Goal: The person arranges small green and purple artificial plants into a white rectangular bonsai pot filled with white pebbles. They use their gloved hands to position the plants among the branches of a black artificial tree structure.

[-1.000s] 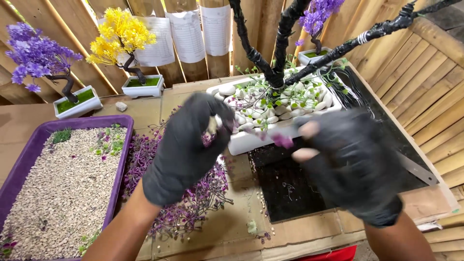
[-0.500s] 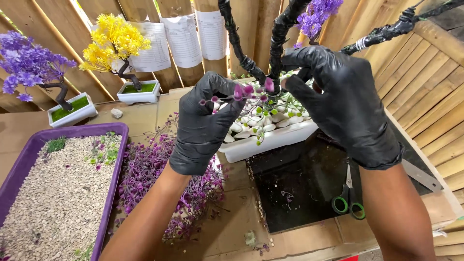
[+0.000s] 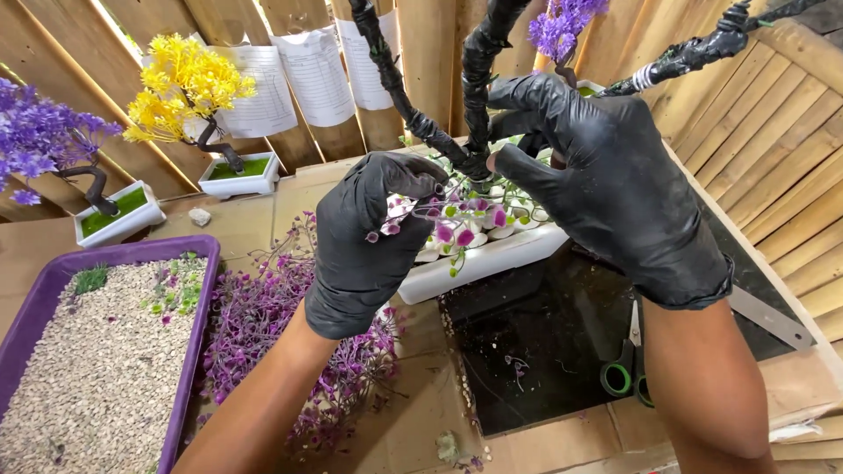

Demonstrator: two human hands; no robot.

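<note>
Left hand [image 3: 364, 237] pinches purple sprig [image 3: 457, 224] beside trunk [image 3: 479, 79].

L hand [image 3: 364, 241], black-gloved, was raised w/ fingers curled, thumb & forefinger pinched. R hand [image 3: 615, 189], also gloved, was higher, fingers bent, thumb toward forefinger. Both forearms bare.

Slatted wooden wall [image 3: 439, 53] behind my table [image 3: 237, 224], paper sheets [image 3: 290, 75] pinned on it, daylight through the gaps.
</note>
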